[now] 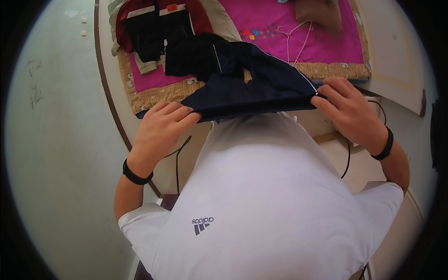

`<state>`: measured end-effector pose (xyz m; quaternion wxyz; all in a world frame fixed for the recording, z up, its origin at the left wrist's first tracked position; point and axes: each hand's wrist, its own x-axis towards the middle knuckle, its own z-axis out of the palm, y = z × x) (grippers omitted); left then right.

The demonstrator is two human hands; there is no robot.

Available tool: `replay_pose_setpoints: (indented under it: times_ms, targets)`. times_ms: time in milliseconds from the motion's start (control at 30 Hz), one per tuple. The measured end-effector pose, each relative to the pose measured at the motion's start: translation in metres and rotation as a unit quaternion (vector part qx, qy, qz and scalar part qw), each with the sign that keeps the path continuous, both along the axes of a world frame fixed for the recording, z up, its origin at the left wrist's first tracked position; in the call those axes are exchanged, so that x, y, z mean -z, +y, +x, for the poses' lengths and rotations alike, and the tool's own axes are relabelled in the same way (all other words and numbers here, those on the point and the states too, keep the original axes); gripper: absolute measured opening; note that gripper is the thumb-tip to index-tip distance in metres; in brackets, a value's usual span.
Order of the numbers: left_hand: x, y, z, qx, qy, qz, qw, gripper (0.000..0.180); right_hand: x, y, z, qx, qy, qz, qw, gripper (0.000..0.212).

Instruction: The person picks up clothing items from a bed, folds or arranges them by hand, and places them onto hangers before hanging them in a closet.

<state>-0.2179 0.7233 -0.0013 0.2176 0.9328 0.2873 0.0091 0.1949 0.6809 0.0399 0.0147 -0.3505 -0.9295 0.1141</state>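
Note:
A dark navy garment (pixel 252 91) with thin white piping is stretched sideways in front of my body, its straight near edge pulled taut. My left hand (pixel 165 119) pinches the left end of that edge, and my right hand (pixel 343 105) grips the right end where the piping runs down. The rest of the cloth slopes away onto the bed. Whether it is trousers or a jacket I cannot tell. Black clothing (pixel 193 58) lies bunched against its far left side. Beyond the garment on the right, a white wire hanger (pixel 291 39) rests on the bed.
The bed has a magenta cover (pixel 336 49) and a tan patterned edge (pixel 352 71). Red, black and white clothes (pixel 161 28) lie at its far left. A brown cushion (pixel 319 16) is at the back right. A black cable (pixel 348 158) hangs below the bed's edge.

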Motion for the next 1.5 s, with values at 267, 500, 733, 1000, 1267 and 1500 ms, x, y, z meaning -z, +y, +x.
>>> replay_pose_setpoints:
  times_ms: [267,500,733,1000,1267,1500]
  targets:
    - [0.019,0.020,-0.022,0.044,0.028,0.099,0.994,0.024,0.006,0.025,0.008,-0.036,-0.043,-0.014,0.998,0.031]
    - [-0.032,0.022,-0.117,-0.098,-0.012,0.283,0.954,0.030,-0.006,0.037,0.076,-0.029,-0.012,0.171,0.985,0.034]
    - [-0.058,0.005,-0.094,-0.103,-0.013,0.276,0.955,0.029,-0.023,0.051,0.071,-0.054,0.040,0.220,0.973,0.044]
    - [-0.095,0.058,-0.052,-0.187,-0.191,0.203,0.942,0.016,-0.057,0.095,0.066,0.029,0.153,0.246,0.957,0.035]
    - [-0.223,0.149,-0.030,-0.011,-0.093,0.447,0.890,0.019,-0.179,0.151,0.055,0.076,0.181,0.374,0.907,0.024]
    - [-0.270,0.182,-0.072,-0.060,-0.023,0.493,0.868,0.019,-0.207,0.191,0.203,0.114,0.084,0.438,0.888,0.034]
